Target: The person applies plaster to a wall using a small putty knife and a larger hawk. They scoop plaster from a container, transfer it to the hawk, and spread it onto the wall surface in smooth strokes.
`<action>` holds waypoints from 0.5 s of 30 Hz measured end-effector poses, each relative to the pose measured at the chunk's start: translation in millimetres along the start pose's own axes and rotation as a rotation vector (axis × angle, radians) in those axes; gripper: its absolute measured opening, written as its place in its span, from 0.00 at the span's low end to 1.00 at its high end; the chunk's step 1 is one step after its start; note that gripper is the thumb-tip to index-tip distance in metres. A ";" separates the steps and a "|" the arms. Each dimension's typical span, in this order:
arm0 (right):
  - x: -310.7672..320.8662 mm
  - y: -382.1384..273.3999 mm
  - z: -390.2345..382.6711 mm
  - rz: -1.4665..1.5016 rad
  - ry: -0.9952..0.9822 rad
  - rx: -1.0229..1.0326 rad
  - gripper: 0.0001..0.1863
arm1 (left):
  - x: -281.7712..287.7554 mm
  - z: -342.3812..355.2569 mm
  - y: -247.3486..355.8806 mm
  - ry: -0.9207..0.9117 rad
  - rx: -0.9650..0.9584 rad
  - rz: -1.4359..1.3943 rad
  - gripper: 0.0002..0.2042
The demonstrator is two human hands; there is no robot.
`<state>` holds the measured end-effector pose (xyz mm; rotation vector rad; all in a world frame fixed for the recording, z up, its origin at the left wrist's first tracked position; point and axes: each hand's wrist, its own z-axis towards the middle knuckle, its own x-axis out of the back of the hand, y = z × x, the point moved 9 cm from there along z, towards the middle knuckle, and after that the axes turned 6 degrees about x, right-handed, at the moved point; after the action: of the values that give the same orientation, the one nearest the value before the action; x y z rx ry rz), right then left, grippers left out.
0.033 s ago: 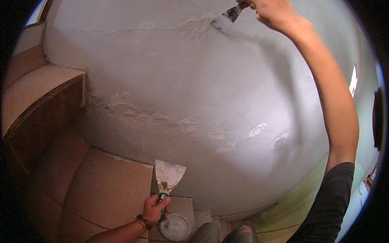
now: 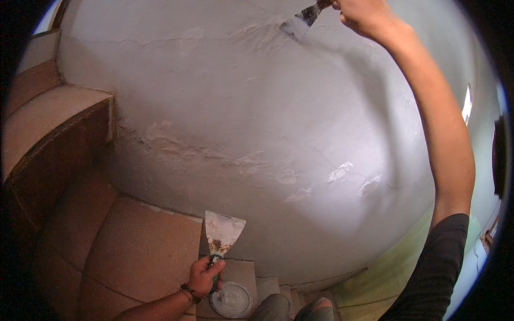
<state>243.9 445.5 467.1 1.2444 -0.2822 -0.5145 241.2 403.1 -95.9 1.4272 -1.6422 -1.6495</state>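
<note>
High up, my right hand point(image 2: 365, 20) is closed round the dark handle of a narrow putty knife point(image 2: 296, 28). Its whitish-smeared blade lies against the grey-white wall point(image 2: 214, 107) beside a rough, cracked patch point(image 2: 256, 37). The top of that handle and some of the fingers are cut off by the upper edge. Low down, my left hand point(image 2: 204, 278) grips a wide putty knife point(image 2: 225, 230), blade pointing up. White paste and brown stains cover that blade. Just right of this hand stands a round tub point(image 2: 250, 300) holding white paste.
Brown stair steps point(image 2: 144, 246) rise along the left, with a higher tread point(image 2: 64, 109) jutting beside the wall. More patches point(image 2: 340, 171) of flaking or filler mark the lower wall. My knees point(image 2: 273, 306) show at the bottom, above further steps. A green wall section point(image 2: 383, 286) lies lower right.
My right hand and its putty knife have shifted very slightly to the right along the wall. My left hand and the wide putty knife stay where they were.
</note>
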 end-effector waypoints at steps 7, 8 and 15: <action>-0.6 -19.2 7.9 0.070 0.059 0.072 0.06 | 4.9 -0.2 -0.3 0.015 -0.005 -0.008 0.09; -1.7 -5.2 3.0 0.080 0.020 -0.028 0.06 | 4.6 0.8 0.9 0.017 0.002 -0.010 0.09; -24.7 26.8 -127.2 0.516 0.219 -0.510 0.12 | -4.0 -1.4 9.8 0.028 -0.019 0.048 0.10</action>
<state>289.0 569.4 455.4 0.6822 -0.2531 0.0062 240.4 403.6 -85.3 1.3849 -1.6278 -1.6080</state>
